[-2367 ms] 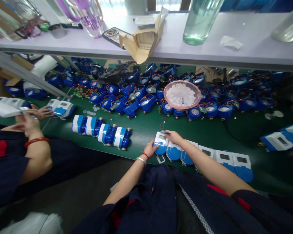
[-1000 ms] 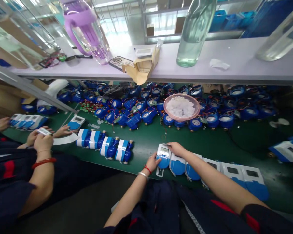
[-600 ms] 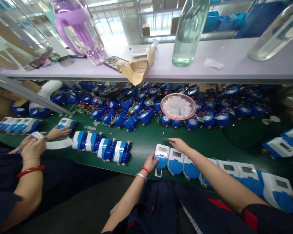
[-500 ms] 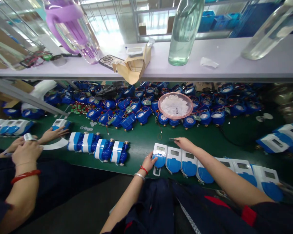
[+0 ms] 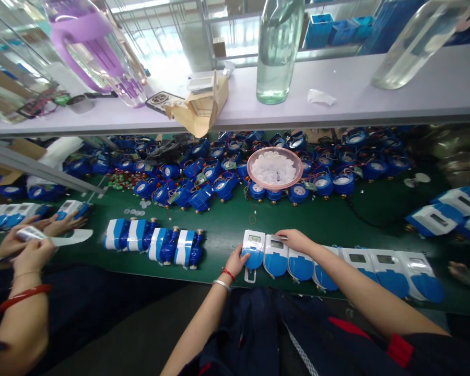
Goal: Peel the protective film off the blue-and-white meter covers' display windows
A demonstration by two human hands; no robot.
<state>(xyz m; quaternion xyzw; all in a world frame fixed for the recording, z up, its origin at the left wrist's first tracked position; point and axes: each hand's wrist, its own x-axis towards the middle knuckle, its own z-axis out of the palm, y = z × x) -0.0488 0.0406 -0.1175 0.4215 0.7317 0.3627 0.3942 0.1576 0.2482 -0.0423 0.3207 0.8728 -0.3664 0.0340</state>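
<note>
Meter (image 5: pixel 253 249) sits at the near edge of the worktop (image 5: pixel 223 230). Display end faces the far edge; rounded blue end faces the near edge; long axis runs near to far. Left hand (image 5: pixel 236 262) grips its left side, thumb on the blue end. Right hand (image 5: pixel 296 241) pinches a thin flat item (image 5: pixel 281 237), mostly hidden, over the adjacent meter (image 5: pixel 276 261). Right forearm (image 5: pixel 352 287) partly covers the meter row (image 5: pixel 386 271). Pink bowl (image 5: pixel 250 166) stands beyond, among blue units (image 5: pixel 224 185).
</note>
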